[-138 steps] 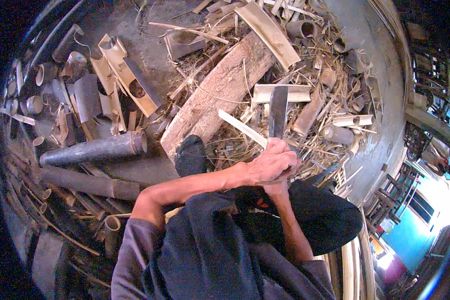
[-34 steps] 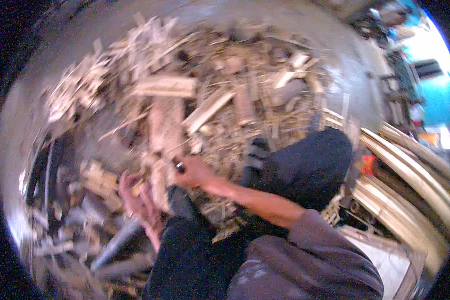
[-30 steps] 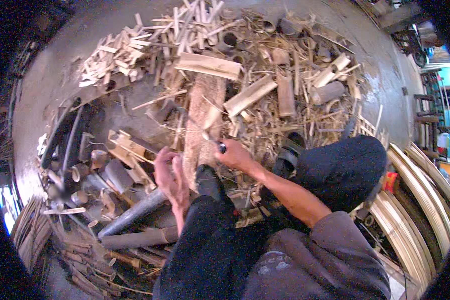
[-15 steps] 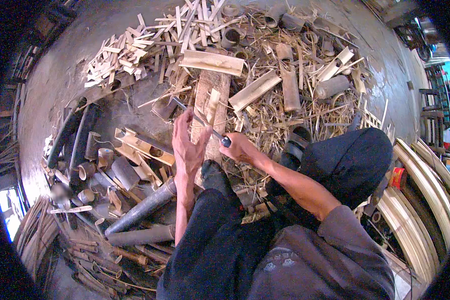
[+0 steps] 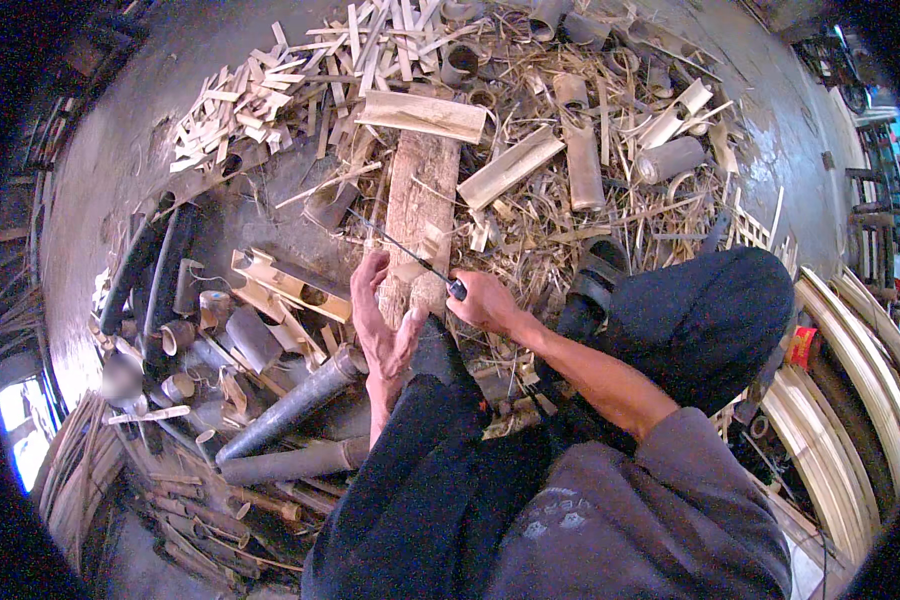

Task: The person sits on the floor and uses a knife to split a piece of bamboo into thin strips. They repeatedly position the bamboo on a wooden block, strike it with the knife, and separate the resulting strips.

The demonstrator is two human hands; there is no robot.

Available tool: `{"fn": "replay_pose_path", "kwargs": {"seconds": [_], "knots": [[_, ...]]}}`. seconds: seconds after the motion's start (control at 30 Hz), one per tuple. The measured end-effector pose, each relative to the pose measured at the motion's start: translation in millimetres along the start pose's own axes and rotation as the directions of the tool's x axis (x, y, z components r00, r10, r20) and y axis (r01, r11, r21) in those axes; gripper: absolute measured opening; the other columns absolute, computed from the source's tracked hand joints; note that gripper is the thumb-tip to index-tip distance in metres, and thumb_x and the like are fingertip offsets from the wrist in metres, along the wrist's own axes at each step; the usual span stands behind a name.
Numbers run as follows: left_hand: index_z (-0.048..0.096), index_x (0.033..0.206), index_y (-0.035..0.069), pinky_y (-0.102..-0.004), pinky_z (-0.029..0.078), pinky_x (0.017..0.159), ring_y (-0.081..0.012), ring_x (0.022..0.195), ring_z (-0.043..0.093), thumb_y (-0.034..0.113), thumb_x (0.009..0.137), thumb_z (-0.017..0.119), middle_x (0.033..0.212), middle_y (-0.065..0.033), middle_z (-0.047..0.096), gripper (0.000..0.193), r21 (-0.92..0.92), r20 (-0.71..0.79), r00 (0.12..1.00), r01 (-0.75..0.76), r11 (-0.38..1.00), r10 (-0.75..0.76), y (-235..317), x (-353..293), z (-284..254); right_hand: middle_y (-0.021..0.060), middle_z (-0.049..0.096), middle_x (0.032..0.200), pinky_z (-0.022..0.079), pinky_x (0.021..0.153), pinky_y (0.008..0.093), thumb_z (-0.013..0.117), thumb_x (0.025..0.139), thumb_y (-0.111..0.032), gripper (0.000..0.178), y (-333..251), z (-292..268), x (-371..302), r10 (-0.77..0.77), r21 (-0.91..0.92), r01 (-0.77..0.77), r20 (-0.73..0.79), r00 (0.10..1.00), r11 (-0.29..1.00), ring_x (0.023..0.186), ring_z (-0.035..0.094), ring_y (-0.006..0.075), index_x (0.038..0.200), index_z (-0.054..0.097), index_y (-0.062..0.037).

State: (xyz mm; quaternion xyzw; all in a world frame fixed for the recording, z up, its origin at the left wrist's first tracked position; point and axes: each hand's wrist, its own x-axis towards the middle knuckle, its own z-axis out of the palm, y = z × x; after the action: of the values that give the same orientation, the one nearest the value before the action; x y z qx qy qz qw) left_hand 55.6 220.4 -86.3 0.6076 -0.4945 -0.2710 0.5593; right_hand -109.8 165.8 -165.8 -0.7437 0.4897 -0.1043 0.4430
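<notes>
My right hand (image 5: 488,303) is closed round the dark handle of a knife (image 5: 402,248). Its thin blade points up and left across a worn wooden plank (image 5: 420,180). Right beside the blade, over the plank, is a small pale bamboo piece (image 5: 432,243), partly blurred. Left of the plank my left hand (image 5: 383,325) is open, thumb and fingers apart, with nothing visible in it. A split bamboo half (image 5: 422,116) lies across the plank's far end.
A heap of pale bamboo strips (image 5: 238,110) lies far left. Shavings and bamboo sections (image 5: 582,165) cover the floor to the right. Dark bamboo poles (image 5: 290,405) and cut tubes lie at left; long split lengths (image 5: 820,450) stand at right.
My left hand has drawn back toward me and opened away from the blade. The pale strip that stood upright by the knife now shows as smaller pieces lower down.
</notes>
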Motion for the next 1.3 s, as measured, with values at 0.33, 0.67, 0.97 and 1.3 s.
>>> {"fn": "replay_pose_path", "kwargs": {"seconds": [0.33, 0.67, 0.97, 1.3], "knots": [[0.027, 0.14, 0.001, -0.0447, 0.029, 0.107, -0.0362, 0.128, 0.036, 0.043, 0.053, 0.088, 0.137, -0.0199, 0.039, 0.114, 0.166, 0.188, 0.981, -0.082, 0.983, 0.05, -6, -10, 15, 0.0172, 0.063, 0.077, 0.048, 0.066, 0.04, 0.063, 0.075, -0.025, 0.029, 22, 17, 8, 0.036, -0.005, -0.036, 0.051, 0.998, 0.999, 0.072, 0.062, 0.0333, 0.095, 0.061, -0.0034], [0.058, 0.103, 0.004, -0.0408, 0.048, 0.082, -0.0332, 0.097, 0.059, 0.013, 0.076, 0.073, 0.104, -0.0153, 0.059, 0.033, 0.002, -0.013, 0.952, -0.307, 0.952, 0.307, -4, 13, 55, 0.0191, 0.064, 0.089, 0.049, 0.077, 0.0407, 0.067, 0.074, -0.024, 0.034, 77, 38, -7, -0.125, 0.179, 0.13, -0.041, 0.991, 0.975, 0.087, 0.062, 0.0348, 0.101, 0.061, -0.005], [0.053, 0.109, 0.001, -0.0393, 0.048, 0.085, -0.0346, 0.096, 0.06, 0.014, 0.086, 0.061, 0.104, -0.0192, 0.061, 0.028, 0.162, -0.194, 0.961, -0.166, 0.973, 0.197, -2, -8, 34, 0.0221, 0.065, 0.085, 0.049, 0.073, 0.0488, 0.064, 0.077, -0.029, 0.033, 25, 27, 4, 0.224, -0.1, -0.217, 0.058, 0.973, 0.971, 0.083, 0.062, 0.0417, 0.095, 0.06, -0.0026], [0.049, 0.104, 0.0, -0.0358, 0.05, 0.084, -0.0247, 0.092, 0.062, 0.013, 0.095, 0.045, 0.102, -0.0146, 0.06, 0.016, -0.107, -0.401, 0.873, 0.257, 0.96, -0.278, -7, -33, 3, 0.0202, 0.066, 0.092, 0.05, 0.076, 0.0491, 0.065, 0.076, -0.034, 0.036, 23, 20, 3, 0.164, -0.079, -0.155, 0.11, 0.98, 0.985, 0.088, 0.062, 0.0402, 0.102, 0.06, -0.0093]]}}
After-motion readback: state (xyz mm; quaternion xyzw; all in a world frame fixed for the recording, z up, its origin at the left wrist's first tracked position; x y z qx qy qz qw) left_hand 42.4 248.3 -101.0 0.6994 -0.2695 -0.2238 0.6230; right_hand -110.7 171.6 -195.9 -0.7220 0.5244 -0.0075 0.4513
